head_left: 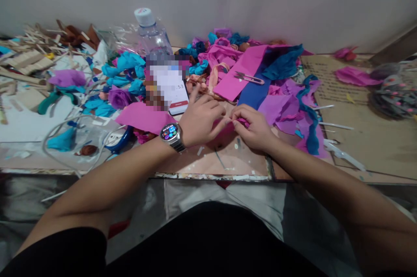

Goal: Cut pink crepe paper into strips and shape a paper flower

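Note:
Over the middle of the table my left hand (202, 120), with a smartwatch (170, 133) on its wrist, meets my right hand (253, 130). Between them is a small piece of pink crepe paper (243, 121), mostly hidden by fingers. Both hands are closed in a pinch on it, though one left finger points up and away. Just behind the hands lie a flat pink sheet (239, 75), a dark blue sheet (254, 92) and thread snips (249, 78). A phone (172, 90) with a lit screen rests beside the left hand.
A clear bottle (153, 36) with a white cap stands behind the phone. Blue and purple paper pieces and a cable (48, 136) spread leftward, with wood scraps (32, 62) at far left. Cardboard (352, 138) and white sticks (337, 125) lie right. The table's front edge is near my body.

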### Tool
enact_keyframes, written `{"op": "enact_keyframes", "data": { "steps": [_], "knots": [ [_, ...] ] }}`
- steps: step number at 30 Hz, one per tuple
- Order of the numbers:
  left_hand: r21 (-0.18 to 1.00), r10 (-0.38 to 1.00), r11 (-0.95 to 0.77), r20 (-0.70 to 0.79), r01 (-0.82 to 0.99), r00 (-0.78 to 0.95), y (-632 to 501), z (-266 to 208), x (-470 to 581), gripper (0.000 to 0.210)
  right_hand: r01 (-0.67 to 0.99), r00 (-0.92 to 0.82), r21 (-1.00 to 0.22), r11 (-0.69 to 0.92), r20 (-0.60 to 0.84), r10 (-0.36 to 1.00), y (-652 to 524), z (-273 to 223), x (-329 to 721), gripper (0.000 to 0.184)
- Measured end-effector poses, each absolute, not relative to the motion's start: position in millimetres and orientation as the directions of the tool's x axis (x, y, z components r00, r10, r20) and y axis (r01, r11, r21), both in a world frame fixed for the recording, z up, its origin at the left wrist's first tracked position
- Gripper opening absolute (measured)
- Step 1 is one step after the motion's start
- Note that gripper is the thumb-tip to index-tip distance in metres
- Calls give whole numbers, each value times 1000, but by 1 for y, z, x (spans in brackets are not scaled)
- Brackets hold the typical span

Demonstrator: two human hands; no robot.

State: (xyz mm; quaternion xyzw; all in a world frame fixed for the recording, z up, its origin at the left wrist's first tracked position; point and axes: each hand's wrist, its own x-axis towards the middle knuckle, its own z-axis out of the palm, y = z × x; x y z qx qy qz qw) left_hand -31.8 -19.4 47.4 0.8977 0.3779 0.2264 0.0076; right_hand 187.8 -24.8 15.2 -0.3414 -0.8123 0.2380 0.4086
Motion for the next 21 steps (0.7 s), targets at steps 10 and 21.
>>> {"op": "enact_keyframes", "data": {
  "steps": [10,21],
  "knots": [
    [421,656,-740,277,525,702,-16,47,-30,33,352,-442,-682,641,482,757,-25,14,188,7],
    [532,767,-601,174,597,618,-17,49,-32,30,375,-423,-664,647,499,757,-26,17,190,3]
  ]
}}
